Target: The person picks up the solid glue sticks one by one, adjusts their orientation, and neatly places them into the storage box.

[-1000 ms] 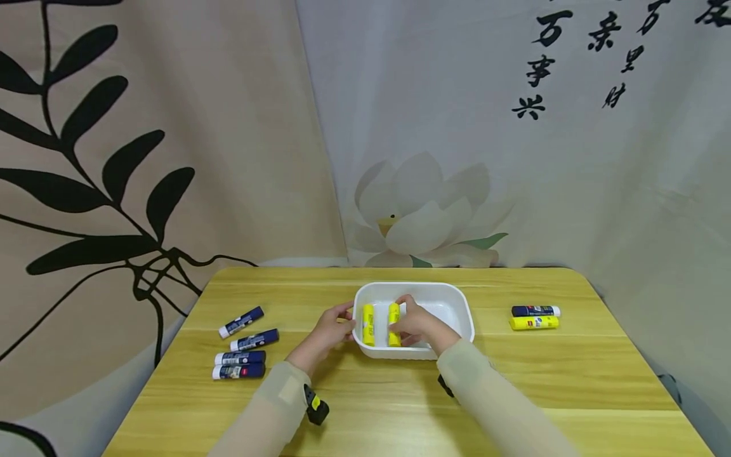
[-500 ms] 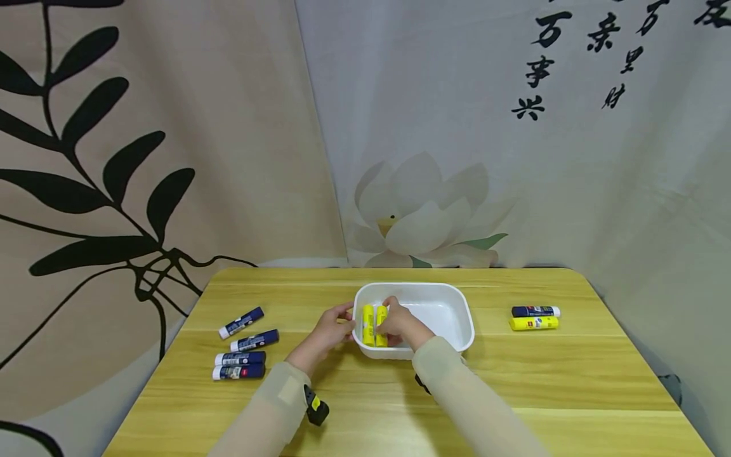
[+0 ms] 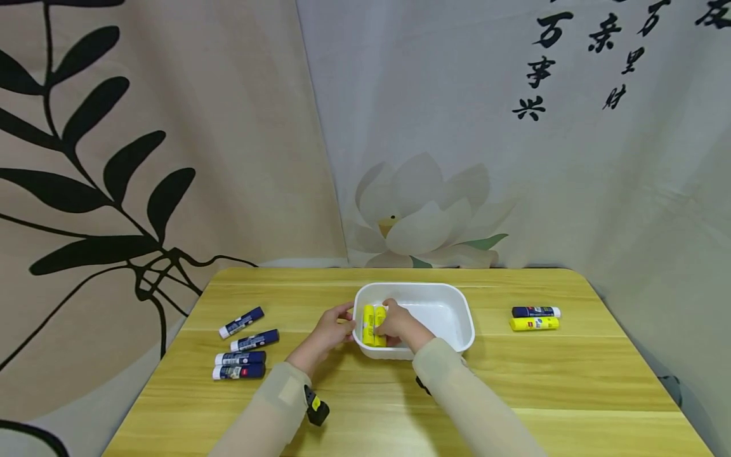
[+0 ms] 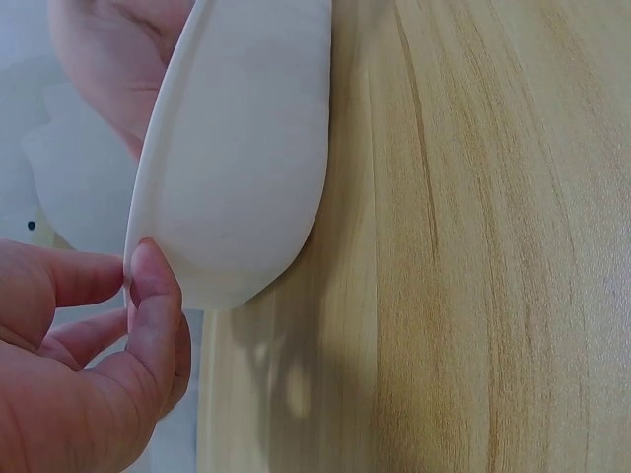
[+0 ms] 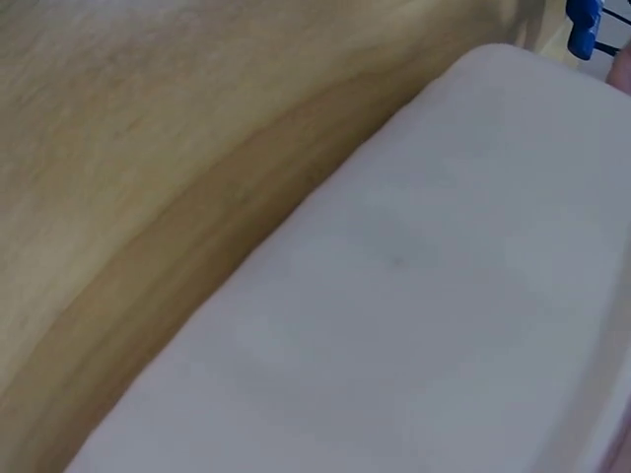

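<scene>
In the head view, grips the rim of the white tray at its left end with the left hand, and dips inside with the right hand, thumb and fingers clamped on the inner yellow tube! Lies close alongside the outer yellow tube, making 2 in a row by the tray's left wall; cannot tell touching from nearly touching. Over to the left on the wooden table, counts 4 navy tubes with white ends, 2 slanting at the back, 2 side by side in front. Across to the right, finds 1 loose navy tube just behind 1 loose yellow tube. To the left wrist view: shows the pinch up close, thumb and fingers on opposite sides of the rim, with part of the right hand beyond, fingertips hidden. And the right wrist view: fills mostly with the tray's outer wall above the wood grain; catches a small blue thing in the top right corner; cannot tell the right fingers' hold from here.
</scene>
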Available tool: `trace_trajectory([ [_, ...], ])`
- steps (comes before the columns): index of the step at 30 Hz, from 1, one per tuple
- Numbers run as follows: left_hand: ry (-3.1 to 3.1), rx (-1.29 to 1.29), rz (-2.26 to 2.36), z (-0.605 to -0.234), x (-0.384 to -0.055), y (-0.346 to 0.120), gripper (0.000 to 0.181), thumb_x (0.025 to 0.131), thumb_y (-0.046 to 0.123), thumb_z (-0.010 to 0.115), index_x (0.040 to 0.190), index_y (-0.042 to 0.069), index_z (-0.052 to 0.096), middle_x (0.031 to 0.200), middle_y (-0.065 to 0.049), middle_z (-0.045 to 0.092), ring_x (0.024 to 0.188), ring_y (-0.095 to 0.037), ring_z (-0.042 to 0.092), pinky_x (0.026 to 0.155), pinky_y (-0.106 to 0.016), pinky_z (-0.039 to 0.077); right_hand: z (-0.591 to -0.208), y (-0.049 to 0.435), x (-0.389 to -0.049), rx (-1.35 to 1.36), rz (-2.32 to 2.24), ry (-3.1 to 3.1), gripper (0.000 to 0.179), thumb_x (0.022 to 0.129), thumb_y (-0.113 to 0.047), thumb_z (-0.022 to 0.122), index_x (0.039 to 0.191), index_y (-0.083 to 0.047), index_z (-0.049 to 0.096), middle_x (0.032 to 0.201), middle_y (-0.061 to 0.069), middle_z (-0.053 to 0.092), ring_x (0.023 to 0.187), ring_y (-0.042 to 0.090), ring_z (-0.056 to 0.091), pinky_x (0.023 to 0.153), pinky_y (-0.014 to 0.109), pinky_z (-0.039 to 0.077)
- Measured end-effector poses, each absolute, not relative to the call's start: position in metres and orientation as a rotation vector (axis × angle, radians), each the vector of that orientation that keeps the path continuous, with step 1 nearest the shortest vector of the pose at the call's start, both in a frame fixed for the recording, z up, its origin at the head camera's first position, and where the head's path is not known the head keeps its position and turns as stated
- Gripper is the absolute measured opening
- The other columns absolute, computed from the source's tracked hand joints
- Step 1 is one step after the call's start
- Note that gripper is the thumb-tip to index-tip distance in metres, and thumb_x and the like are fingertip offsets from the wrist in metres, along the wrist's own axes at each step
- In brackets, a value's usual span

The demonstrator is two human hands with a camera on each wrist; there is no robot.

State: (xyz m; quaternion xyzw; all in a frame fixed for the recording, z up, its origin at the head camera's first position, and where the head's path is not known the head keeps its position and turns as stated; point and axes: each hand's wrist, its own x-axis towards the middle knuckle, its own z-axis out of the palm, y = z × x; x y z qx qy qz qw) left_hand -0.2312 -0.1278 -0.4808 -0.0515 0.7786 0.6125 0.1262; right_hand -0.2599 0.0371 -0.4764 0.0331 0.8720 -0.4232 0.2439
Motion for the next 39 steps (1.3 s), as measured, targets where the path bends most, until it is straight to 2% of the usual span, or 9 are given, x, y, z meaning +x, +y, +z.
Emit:
trace_trajectory([
  [4,2.266,-0.145,1.787,-0.482,-0.231,-0.129,0.048,0.094,-0.002,0.05,0.141,0.001,0.042,0.108,-0.015,0.047,0.074,-0.017,0.053,0.068,-0.032,0.054,-0.47,0.042,-0.257,0.081,-1.155,2.364,0.073,0.082,-0.004,0.069,0.144,-0.01,0.031,0.091,0.016,0.057,0.064,0.022,0.062,0.064,0.035,0.057],
  [9,2.26,-0.15,1.788,-0.483,-0.232,-0.129,0.048,0.094,-0.001,0.05,0.141,0.002,0.042,0.108,-0.014,0.046,0.076,-0.017,0.053,0.068,-0.032,0.055,-0.467,0.053,-0.255,0.016,-1.117,2.405,0.066,0.083,-0.006,0.07,0.14,-0.009,0.037,0.09,0.013,0.056,0.069,0.021,0.059,0.061,0.033,0.057],
  [15,2.254,-0.153,1.792,-0.484,-0.233,-0.129,0.048,0.094,-0.001,0.05,0.141,0.002,0.042,0.108,-0.013,0.046,0.074,-0.016,0.052,0.067,-0.03,0.054,-0.462,0.069,-0.252,-0.154,-1.105,2.473,0.056,0.084,-0.01,0.069,0.135,-0.007,0.045,0.106,0.014,0.057,0.077,0.022,0.059,0.062,0.033,0.056],
  [20,2.257,-0.153,1.794,-0.485,-0.233,-0.129,0.048,0.094,-0.001,0.051,0.141,0.002,0.042,0.107,-0.013,0.047,0.071,-0.014,0.051,0.065,-0.029,0.053,-0.454,0.086,-0.245,-0.398,-1.075,2.58,0.062,0.084,-0.012,0.071,0.139,-0.008,0.043,0.121,0.017,0.055,0.097,0.03,0.06,0.08,0.039,0.053],
  [24,2.255,-0.17,1.792,-0.485,-0.234,-0.129,0.049,0.093,0.0,0.051,0.141,0.003,0.043,0.107,-0.013,0.047,0.072,-0.014,0.051,0.066,-0.029,0.053,-0.452,0.105,-0.239,-0.621,-1.043,2.665,0.068,0.085,-0.014,0.07,0.144,-0.008,0.037,0.134,0.018,0.048,0.119,0.037,0.049,0.097,0.048,0.044],
  [27,2.251,-0.18,1.788,-0.485,-0.233,-0.129,0.049,0.093,0.0,0.052,0.141,0.004,0.043,0.108,-0.013,0.047,0.075,-0.016,0.052,0.067,-0.03,0.053,-0.45,0.122,-0.233,-0.772,-0.967,2.752,0.068,0.086,-0.017,0.07,0.144,-0.009,0.037,0.142,0.017,0.042,0.129,0.038,0.04,0.105,0.053,0.036],
  [32,2.243,-0.186,1.791,-0.484,-0.233,-0.129,0.049,0.094,0.001,0.052,0.141,0.006,0.043,0.11,-0.014,0.047,0.076,-0.017,0.053,0.07,-0.033,0.054,-0.449,0.153,-0.226,-0.899,-0.775,2.949,0.067,0.087,-0.025,0.069,0.145,-0.014,0.038,0.149,0.016,0.034,0.136,0.041,0.03,0.107,0.063,0.025],
  [39,2.239,-0.18,1.801,-0.484,-0.233,-0.129,0.049,0.094,0.001,0.052,0.142,0.006,0.042,0.111,-0.015,0.046,0.074,-0.015,0.052,0.069,-0.033,0.054,-0.454,0.195,-0.222,-0.777,-0.579,3.082,0.064,0.092,-0.039,0.058,0.148,-0.02,0.032,0.154,0.015,0.023,0.141,0.044,0.015,0.108,0.068,0.007],
])
